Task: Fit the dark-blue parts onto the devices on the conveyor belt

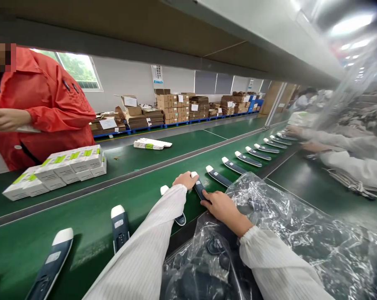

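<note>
A slim dark-blue handheld device with a white end [199,187] lies on the green conveyor belt [91,225] in front of me. My left hand [185,180] is closed at its white end, with the fingertips partly hidden. My right hand [222,207] pinches its lower dark end between thumb and fingers. Under my left sleeve lies another such device [180,219], mostly covered. A further device [218,176] rests just beyond my right hand. Below my right forearm, a clear plastic bag [207,250] holds dark parts that I cannot make out.
Similar devices [51,266] line the belt on both sides. White and green boxes [66,166] and flat cartons [151,144] lie across the divider. A person in red [60,104] stands at left; white-sleeved arms [348,166] work at right. A shelf [207,54] hangs overhead.
</note>
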The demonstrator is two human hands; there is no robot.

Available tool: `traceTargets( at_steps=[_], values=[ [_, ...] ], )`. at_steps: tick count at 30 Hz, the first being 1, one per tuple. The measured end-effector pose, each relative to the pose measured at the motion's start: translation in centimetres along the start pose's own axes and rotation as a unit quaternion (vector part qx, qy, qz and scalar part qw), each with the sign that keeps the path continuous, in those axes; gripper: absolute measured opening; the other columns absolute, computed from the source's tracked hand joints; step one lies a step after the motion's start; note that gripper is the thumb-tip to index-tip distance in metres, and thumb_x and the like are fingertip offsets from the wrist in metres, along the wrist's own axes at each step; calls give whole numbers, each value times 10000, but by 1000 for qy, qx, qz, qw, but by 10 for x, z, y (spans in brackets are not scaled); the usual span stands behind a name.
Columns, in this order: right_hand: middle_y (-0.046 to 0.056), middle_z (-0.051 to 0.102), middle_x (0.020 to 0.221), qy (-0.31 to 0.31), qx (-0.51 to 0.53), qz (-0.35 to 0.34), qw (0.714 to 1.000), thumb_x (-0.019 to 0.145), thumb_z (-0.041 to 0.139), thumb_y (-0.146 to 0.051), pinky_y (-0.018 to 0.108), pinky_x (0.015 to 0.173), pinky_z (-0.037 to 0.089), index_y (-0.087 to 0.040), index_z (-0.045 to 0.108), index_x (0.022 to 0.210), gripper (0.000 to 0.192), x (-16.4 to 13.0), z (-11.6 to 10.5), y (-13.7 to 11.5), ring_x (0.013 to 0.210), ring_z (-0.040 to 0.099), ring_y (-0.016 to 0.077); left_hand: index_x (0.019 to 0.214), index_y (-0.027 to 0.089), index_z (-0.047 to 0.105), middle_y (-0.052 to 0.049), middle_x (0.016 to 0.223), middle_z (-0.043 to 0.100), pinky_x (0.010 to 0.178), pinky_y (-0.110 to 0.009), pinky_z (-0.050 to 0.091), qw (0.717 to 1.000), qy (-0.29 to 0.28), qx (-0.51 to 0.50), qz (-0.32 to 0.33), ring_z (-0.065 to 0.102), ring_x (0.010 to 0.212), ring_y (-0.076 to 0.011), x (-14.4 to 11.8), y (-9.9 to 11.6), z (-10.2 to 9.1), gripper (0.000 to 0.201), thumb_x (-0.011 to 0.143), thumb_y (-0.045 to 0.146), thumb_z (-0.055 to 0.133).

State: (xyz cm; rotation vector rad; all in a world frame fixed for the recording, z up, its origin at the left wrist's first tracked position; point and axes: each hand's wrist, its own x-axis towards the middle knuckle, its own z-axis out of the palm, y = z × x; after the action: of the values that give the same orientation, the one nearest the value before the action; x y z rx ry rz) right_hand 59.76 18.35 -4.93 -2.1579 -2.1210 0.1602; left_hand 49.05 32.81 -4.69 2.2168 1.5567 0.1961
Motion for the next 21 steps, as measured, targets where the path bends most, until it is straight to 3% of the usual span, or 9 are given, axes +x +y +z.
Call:
traceTargets(
  at_steps=[3,6,8,10,12,14,15,17,21],
  values=[
    [148,735,955,0,11,16,1000,963,520,-365,342,756,504,-174,578,1314,404,2,-3,3,955,689,306,1087,234,622,-130,1199,675,898,-423,478,1000,18,-5,24,625,1116,-340,-1,0,-7,485,862,617,428],
    [186,649,1255,20,27,31,999,968,512,-375,361,821,519,-181,531,1376,452,-3,-8,6,1062,666,305,1173,210,563,-155,1214,654,891,-428,471,992,60,-107,11,621,1100,-338,-9,-5,-26,442,835,494,535],
    [198,525,1421,72,68,32,995,984,472,-382,394,921,499,-168,501,1408,475,-7,-14,7,1194,595,314,1152,195,548,-138,1107,683,827,-379,493,980,75,-185,-4,657,996,-279,-21,-8,-36,363,876,414,458],
    [171,567,1383,118,185,21,975,990,448,-399,406,962,492,-166,523,1394,472,-8,-20,2,1203,586,302,1113,203,536,-90,976,693,743,-320,506,956,79,-282,12,671,877,-213,-39,-9,-39,316,898,345,354],
    [127,667,1238,105,371,16,923,971,473,-465,392,885,549,-184,542,1381,502,-6,-26,-9,1077,653,271,1061,218,523,-50,928,676,727,-281,513,904,93,-412,60,667,861,-173,-59,-7,-36,281,888,319,326],
    [94,700,1149,53,535,18,843,935,529,-511,367,785,593,-192,551,1374,543,-1,-30,-24,954,688,237,1012,228,503,-40,980,668,789,-273,519,838,112,-523,111,660,954,-165,-76,-2,-31,225,885,333,350],
    [82,706,1118,36,588,15,808,917,563,-503,358,763,601,-189,573,1350,535,1,-32,-31,928,690,225,996,232,496,-40,1027,663,835,-278,516,819,122,-544,132,648,1017,-167,-83,1,-28,205,896,344,356],
    [54,718,1034,25,645,12,764,892,620,-445,344,766,601,-195,630,1278,461,5,-36,-44,891,687,199,1004,235,488,-48,1100,644,916,-303,498,815,148,-533,171,615,1106,-173,-91,5,-26,200,935,350,340],
    [55,717,812,-24,719,85,689,914,605,-421,330,695,593,-165,670,1125,338,0,-47,-51,711,682,172,1142,214,486,-96,1136,603,1008,-364,455,859,196,-364,302,583,1107,-189,-96,3,-25,268,981,313,296]
  ],
)
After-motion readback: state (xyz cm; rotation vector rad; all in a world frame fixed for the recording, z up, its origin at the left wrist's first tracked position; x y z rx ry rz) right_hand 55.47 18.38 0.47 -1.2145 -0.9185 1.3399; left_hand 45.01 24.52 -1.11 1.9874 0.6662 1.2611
